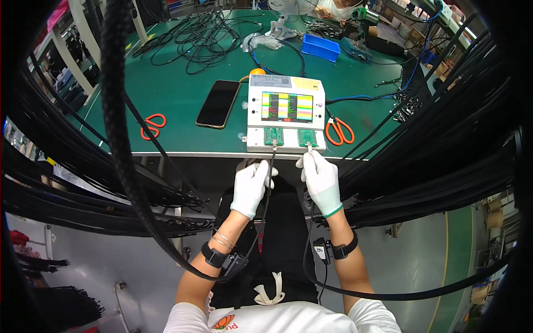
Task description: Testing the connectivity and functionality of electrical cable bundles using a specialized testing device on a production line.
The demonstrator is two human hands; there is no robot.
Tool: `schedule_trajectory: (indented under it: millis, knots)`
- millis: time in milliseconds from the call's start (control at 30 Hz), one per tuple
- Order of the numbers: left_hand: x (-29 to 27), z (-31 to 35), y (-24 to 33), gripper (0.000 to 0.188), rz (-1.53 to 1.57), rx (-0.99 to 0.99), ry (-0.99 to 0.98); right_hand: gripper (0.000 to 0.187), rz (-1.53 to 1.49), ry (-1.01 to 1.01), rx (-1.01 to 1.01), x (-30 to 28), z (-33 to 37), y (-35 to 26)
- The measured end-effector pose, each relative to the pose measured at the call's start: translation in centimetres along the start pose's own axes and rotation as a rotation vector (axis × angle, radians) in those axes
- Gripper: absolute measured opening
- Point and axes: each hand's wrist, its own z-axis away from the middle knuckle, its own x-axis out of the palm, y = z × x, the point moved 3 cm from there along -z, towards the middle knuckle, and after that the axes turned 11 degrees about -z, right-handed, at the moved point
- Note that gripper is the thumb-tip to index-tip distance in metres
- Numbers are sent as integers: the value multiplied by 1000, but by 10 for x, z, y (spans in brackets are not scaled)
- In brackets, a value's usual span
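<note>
Both gloved hands are working at the near edge of the tabletop [183, 105]; the cable [266, 194] is running from the tester [286, 114] down between the forearms and looping low past the lap.

Left hand [251, 187] is curling closed around the cable just below the plug sitting in the left green socket [273, 136]; fingers look wrapped, not pinched; right hand [321, 180] is pinching the other plug [309, 149] at the right green socket [307, 137], index and thumb closed on it, remaining fingers folded.

Handling judgement: cable is looking light, limp along its length, braided jacket so likely decent grip through gloves; plug ends are small, stiff, and probably the fragile bit; better taking hold on the plug body right behind the tip, not on the cord; pulling on the cord would be loading the joint; sockets sit on small boards, so pushing straight in, no sideways rocking.

Around: phone [218, 104] left of the tester; orange scissors [339, 131] just right of it, another pair [152, 125] well left; bundles of black cables [433, 172] hanging on both sides.
</note>
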Motion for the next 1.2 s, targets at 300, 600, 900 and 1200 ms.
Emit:
schedule_trajectory:
  millis: [300,600,900,1200]
  knots:
    - [39,45,-59,35,-360,-143,-487,28,89,-99,-133,-1,-2,-3]
    - [91,89,-57,35,-757,108,-880,35,71,-112,-118,-3,-4,-1]
    - [122,116,-65,31,-860,247,-961,24,307,-205,-95,-1,-9,9]
    - [34,97,37,18,19,479,57,20,634,-4,-579,-74,38,-172]
